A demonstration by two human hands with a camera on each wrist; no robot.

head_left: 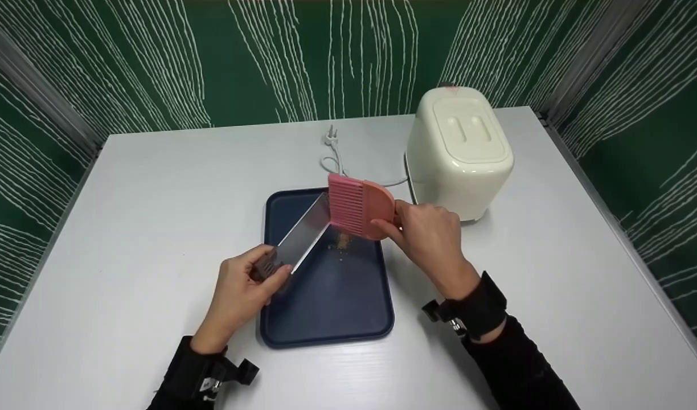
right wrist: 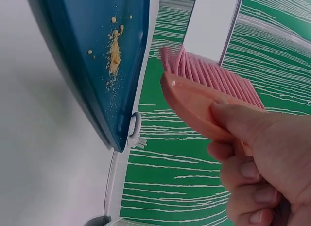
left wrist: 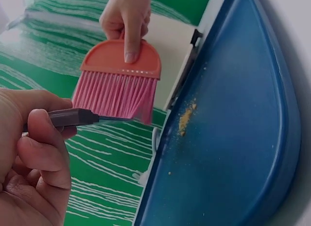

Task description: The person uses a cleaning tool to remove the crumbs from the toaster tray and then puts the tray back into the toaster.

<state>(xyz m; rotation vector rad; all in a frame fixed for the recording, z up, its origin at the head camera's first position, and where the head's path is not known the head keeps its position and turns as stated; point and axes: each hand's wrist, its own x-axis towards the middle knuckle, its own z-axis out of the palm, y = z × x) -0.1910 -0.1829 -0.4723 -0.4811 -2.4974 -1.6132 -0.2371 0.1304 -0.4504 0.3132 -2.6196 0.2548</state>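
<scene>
My left hand (head_left: 237, 287) grips a flat metal crumb tray (head_left: 304, 239) by its dark handle (left wrist: 70, 117), thumb on one side and fingers on the other. The crumb tray slants up toward the far right over a navy serving tray (head_left: 331, 302). In my right hand (head_left: 431, 233) is a small hand brush (head_left: 377, 210) with an orange back, the thumb pressed on its face. Its pink bristles (left wrist: 109, 95) meet the far end of the crumb tray. Yellowish crumbs (right wrist: 114, 53) lie in a small heap on the serving tray below, with specks around them.
A cream toaster (head_left: 468, 165) stands at the back right, beyond my right hand. Its white cord runs left to a plug (head_left: 331, 136) behind the serving tray. Green walls with white streaks border the white table (head_left: 155, 228) at the back and sides.
</scene>
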